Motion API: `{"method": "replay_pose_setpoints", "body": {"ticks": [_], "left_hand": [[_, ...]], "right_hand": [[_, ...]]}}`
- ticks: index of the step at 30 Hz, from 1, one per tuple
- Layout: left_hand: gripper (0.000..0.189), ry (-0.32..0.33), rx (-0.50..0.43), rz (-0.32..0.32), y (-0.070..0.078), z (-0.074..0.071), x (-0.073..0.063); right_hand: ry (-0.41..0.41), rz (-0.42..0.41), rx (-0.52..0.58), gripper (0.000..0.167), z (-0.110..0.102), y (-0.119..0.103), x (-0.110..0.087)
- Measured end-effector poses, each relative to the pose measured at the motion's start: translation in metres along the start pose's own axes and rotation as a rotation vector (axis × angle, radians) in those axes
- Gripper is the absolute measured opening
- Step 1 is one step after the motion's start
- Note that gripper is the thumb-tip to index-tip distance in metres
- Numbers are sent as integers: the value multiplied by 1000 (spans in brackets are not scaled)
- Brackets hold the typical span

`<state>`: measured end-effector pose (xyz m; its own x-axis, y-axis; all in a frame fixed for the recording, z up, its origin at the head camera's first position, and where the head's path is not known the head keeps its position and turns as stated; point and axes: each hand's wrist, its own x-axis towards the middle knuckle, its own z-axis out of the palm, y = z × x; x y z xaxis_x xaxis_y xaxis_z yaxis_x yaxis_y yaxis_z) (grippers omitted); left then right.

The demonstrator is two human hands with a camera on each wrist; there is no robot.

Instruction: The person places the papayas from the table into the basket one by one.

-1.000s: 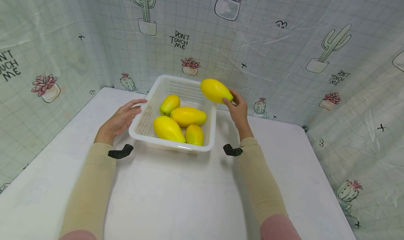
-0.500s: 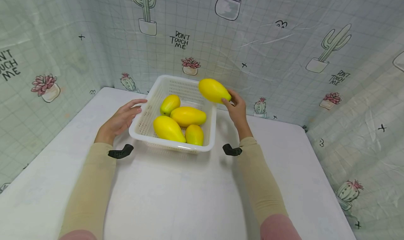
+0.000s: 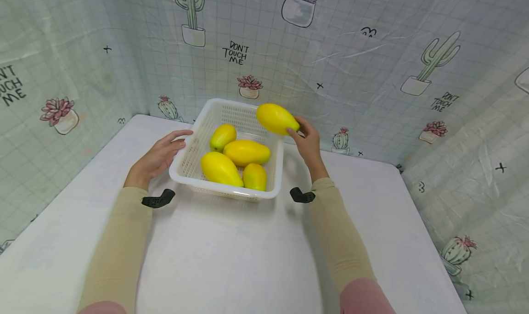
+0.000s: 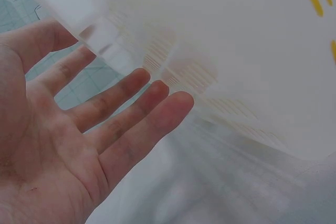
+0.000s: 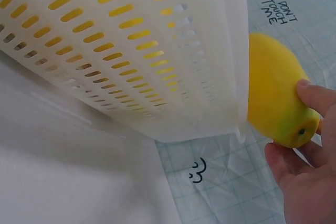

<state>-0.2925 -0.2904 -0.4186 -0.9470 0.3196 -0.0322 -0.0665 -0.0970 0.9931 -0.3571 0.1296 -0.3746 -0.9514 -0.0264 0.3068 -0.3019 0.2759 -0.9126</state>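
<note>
My right hand (image 3: 306,137) pinches a yellow papaya (image 3: 274,118) by its narrow end, holding it over the far right corner of a white plastic basket (image 3: 231,193). In the right wrist view, the held papaya (image 5: 275,87) shows a greenish end with a dark stem spot, beside the basket's slotted wall (image 5: 105,40). Several more papayas (image 3: 246,152) lie inside the basket. At its left side, my left hand (image 3: 154,158) has fingertips right at the rim and outer wall. The left wrist view shows those fingers (image 4: 142,129) extended along the wall, palm visible.
The basket stands on a white table (image 3: 231,254) near its back edge. A grid-patterned cloth (image 3: 264,38) printed with cacti hangs behind and along both sides. Dark devices (image 3: 159,199) sit at both wrists.
My right hand has shifted slightly left with the papaya, bringing it farther over the basket. The left hand, the basket and the papayas inside have stayed in place.
</note>
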Motion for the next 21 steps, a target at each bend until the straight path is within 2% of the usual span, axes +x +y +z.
{"method": "replay_pose_setpoints", "body": {"ticks": [6,12,21], "left_hand": [[46,-1,-7,3,0,0,0],[46,0,-15,-1,-1,0,0],[46,18,0,-15,-1,0,0]], "right_hand": [[2,24,-20,49,2,-3,1],[-3,10,-25,46,3,-6,0],[18,30,-37,42,4,4,-1]]}}
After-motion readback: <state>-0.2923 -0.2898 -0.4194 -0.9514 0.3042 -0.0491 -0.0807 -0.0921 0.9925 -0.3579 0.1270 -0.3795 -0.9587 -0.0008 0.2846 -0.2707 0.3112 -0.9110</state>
